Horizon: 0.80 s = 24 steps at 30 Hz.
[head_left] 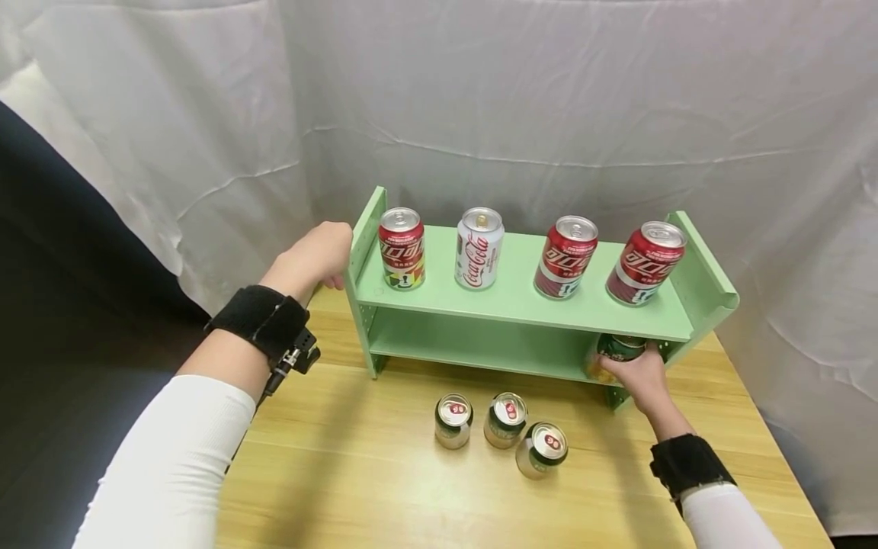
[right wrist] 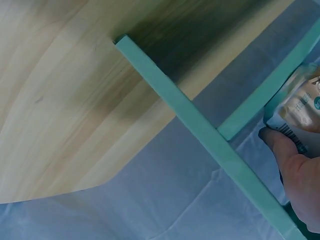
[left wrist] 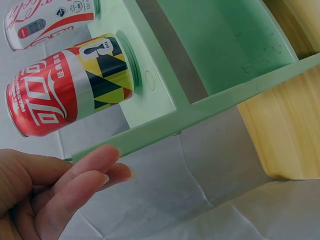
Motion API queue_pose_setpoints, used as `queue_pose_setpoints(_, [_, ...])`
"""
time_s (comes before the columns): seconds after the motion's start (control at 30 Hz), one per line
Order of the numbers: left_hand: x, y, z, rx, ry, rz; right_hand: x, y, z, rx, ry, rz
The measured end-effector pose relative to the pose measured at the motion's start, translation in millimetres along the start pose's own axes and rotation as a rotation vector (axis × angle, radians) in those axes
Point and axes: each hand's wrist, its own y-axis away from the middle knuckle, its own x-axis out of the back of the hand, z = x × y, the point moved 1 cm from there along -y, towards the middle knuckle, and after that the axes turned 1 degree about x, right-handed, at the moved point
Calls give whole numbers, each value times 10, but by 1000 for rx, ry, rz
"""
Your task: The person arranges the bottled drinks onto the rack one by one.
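— What does the right hand [head_left: 634, 375] hold?
— Its fingers curl round a green can [head_left: 615, 352] at the right end of the green shelf's [head_left: 521, 301] lower level.
— And the left hand [head_left: 317, 258]?
— Fingers nearly straight, it rests against the shelf's left side panel.

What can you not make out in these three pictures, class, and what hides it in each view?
- Green can held by right hand: head view, lower body hidden by fingers, top by the shelf.
- Same can, right wrist view: cut off by the frame edge.
- Left hand: fingertips behind the shelf's side panel, head view.
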Motion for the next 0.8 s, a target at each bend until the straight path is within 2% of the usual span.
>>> queue_pose_setpoints(0.17, [-1, 0, -8, 8, 0, -4, 22, -104, 12, 17, -59, -37])
queue_pose_setpoints(0.3, [11, 12, -1, 9, 1, -9, 33, -176, 17, -20, -106, -87])
queue_pose_setpoints(0.53, [-13, 61, -12, 11, 1, 1, 47, -286, 40, -71, -279, -155])
queue_pose_setpoints(0.7, [-24, 71, -8, -3, -5, 13, 41, -314, 79, -84, -323, -197])
queue_pose_setpoints(0.8, [-3, 61, 18, -14, -6, 28, 53, -331, 62, -74, -320, -173])
